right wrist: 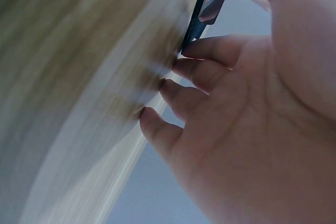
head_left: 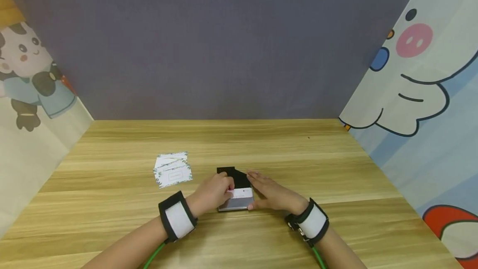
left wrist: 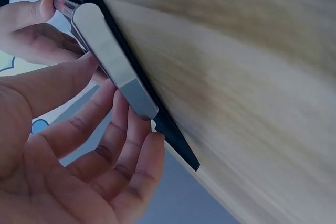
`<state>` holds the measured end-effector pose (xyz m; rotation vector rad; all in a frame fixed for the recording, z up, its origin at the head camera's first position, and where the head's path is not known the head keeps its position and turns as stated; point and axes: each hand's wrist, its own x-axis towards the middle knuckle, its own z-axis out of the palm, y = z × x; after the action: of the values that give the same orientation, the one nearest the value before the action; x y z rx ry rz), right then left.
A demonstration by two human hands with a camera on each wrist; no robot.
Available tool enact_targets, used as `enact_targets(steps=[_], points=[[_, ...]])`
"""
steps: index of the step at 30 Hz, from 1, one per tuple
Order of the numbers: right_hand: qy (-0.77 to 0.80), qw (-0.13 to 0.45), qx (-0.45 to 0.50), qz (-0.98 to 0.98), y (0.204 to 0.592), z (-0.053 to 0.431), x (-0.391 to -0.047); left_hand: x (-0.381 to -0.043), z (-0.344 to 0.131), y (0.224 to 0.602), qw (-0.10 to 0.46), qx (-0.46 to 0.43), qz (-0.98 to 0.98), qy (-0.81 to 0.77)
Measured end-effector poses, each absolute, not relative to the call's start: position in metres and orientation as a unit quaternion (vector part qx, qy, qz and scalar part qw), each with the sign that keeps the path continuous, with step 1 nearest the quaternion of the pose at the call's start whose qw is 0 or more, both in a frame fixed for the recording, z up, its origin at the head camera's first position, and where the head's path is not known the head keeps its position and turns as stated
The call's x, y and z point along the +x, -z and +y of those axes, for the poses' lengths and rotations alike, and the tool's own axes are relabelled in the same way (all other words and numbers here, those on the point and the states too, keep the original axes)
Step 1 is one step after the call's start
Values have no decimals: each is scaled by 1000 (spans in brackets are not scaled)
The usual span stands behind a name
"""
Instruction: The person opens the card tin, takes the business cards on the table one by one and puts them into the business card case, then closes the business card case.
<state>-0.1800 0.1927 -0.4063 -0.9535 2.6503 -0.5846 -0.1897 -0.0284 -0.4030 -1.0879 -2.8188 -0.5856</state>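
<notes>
Pressing bent fingers against the left side of a flat metal card case [head_left: 235,205], the left hand [head_left: 213,192] holds it at the near middle of the tabletop [head_left: 298,157]. The right hand [head_left: 274,194] braces the other side, its thumb and fingers spread well apart: thumb touching the near right corner, fingers reaching toward the far right.

Seen from the head, a white card [head_left: 243,193] lies across the case, and a black panel [head_left: 242,179] with one slanted edge extends beyond it on the far side. Whether the left fingertips also pinch the card is hidden.

The left wrist view adds the case's shiny, rounded side wall [left wrist: 107,51], with the thumb and fingertips touching along its edge and the dark panel beneath. The right wrist view shows what the head camera misses: right fingertips resting on the wood, the index finger beside the dark edge.

Both wrists wear black-and-white straps [head_left: 179,220]. Farther out, left and slightly beyond the case, several white cards with leafy borders [head_left: 174,173] overlap. A plain grey backdrop [head_left: 224,53] rises at the far edge; cartoon-printed panels [head_left: 429,94] stand left and right.
</notes>
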Motion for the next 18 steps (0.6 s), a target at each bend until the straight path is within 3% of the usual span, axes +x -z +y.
enact_targets(steps=[7,12,18], points=[[201,124,-331,913,408,193,-181,-191,-34,404,23,-378,-902,205],[198,125,-333,913,410,194,-182,-192,-47,402,-8,-347,-906,244],[195,130,-335,912,410,195,-182,-197,-71,399,19,-296,-923,246]])
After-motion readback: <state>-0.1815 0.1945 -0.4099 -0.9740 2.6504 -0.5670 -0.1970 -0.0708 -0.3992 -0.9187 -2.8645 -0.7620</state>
